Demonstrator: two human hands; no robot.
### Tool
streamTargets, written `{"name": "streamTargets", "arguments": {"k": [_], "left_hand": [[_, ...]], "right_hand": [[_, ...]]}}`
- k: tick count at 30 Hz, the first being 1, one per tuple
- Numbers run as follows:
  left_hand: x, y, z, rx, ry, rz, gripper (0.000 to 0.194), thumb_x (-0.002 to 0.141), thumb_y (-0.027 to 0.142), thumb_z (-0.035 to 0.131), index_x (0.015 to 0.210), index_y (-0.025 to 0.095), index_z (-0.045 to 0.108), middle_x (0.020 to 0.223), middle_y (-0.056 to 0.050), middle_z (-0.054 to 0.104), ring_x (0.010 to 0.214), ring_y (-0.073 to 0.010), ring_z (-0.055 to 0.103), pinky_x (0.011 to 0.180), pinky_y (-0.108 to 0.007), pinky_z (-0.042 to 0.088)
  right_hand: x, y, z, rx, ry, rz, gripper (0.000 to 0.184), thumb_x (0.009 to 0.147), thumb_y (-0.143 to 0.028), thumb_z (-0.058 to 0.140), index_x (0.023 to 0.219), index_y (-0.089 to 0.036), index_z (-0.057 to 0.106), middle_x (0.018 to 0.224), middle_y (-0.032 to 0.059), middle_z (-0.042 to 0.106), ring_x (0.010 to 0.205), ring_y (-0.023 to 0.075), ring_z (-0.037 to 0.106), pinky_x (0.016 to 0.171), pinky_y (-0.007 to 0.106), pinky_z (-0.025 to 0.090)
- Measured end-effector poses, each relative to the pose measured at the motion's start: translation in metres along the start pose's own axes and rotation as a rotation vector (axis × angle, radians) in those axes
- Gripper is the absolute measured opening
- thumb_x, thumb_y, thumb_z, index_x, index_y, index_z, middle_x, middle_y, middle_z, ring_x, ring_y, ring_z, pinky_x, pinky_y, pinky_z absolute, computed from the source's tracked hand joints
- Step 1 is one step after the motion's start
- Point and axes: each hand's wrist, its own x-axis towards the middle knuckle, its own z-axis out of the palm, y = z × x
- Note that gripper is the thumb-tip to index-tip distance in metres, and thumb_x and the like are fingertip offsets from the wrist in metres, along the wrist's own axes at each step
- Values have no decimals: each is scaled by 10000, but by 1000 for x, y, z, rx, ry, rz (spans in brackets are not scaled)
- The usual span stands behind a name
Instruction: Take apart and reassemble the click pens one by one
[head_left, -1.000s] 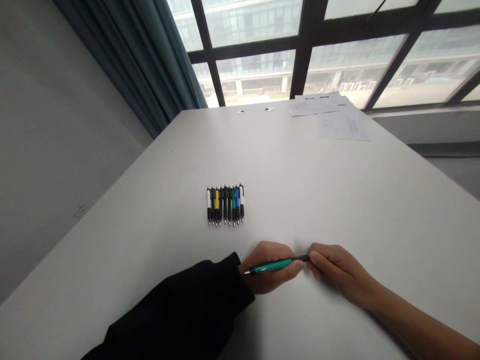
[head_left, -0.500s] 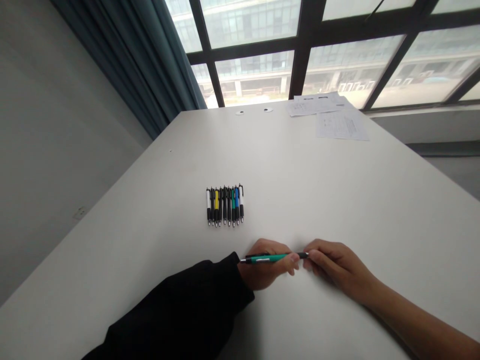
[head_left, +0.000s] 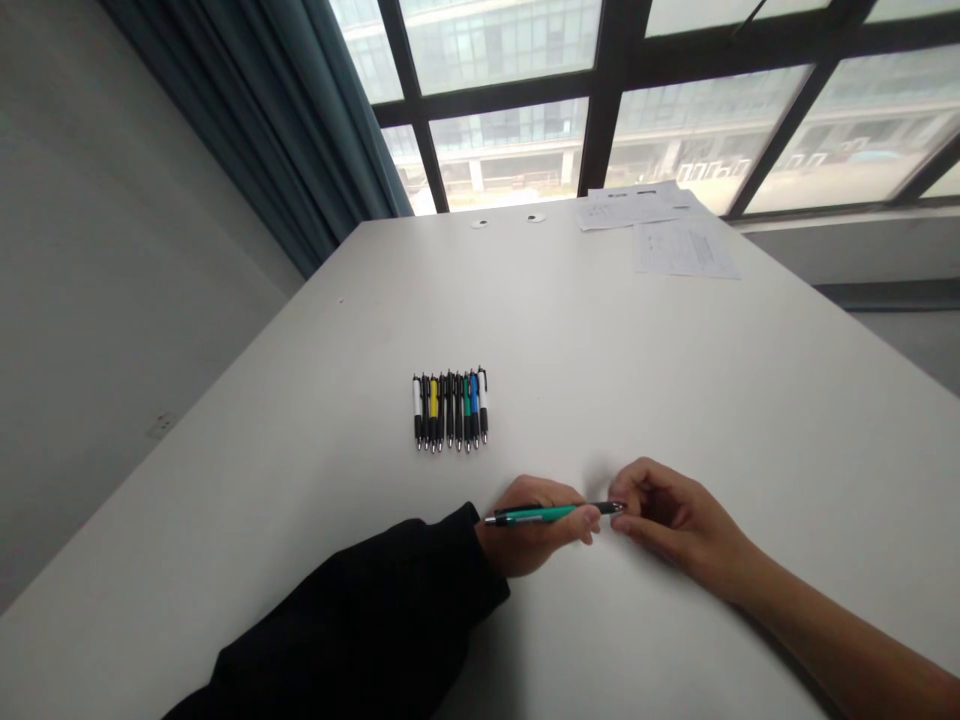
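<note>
We see our left hand [head_left: 531, 552] grasping slim green plastic pen with black grip [head_left: 541, 515], low in view toward 6 o'clock, writing end aimed at 3 o'clock. Right hand [head_left: 686, 520] curled at that end; we cannot tell whether fingertips pinch it. From held pen: row of slim multicoloured plastic pens [head_left: 450, 410] at 10 o'clock, printed white paper sheets [head_left: 688, 248] at 1 o'clock.

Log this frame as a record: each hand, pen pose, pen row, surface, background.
left hand: grips green pen
right hand: at the pen's dark end; grip unclear
pen pose: roughly sideways
row: pens side by side; white, black, yellow, green, blue
surface: white table
far end: paper sheets
background: window, blue curtain
</note>
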Motion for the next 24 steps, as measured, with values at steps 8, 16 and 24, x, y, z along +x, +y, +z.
{"name": "streamTargets", "arguments": {"k": [8,16,24], "left_hand": [[0,0,0,-11,9,13,409,968,392,564,756,109,772,733,-98,748,647,-143,657,641,-236,509],[0,2,-1,-5,3,18,409,973,374,553,760,104,774,728,-101,746,635,-134,644,639,-231,502],[1,1,0,-19,26,-39,389,944,376,586,746,100,775,705,-96,739,603,-122,628,594,-216,487]], "right_hand": [[0,0,-2,-38,-50,22,315,938,-478,661,822,-186,683,626,-14,567,580,125,480,565,272,368],[0,2,-2,-65,-32,-30,303,943,-483,652,1019,-196,713,707,6,612,649,148,529,609,285,405],[0,7,0,8,35,-14,231,874,-424,753,894,-197,714,654,-23,556,604,130,476,566,271,379]]}}
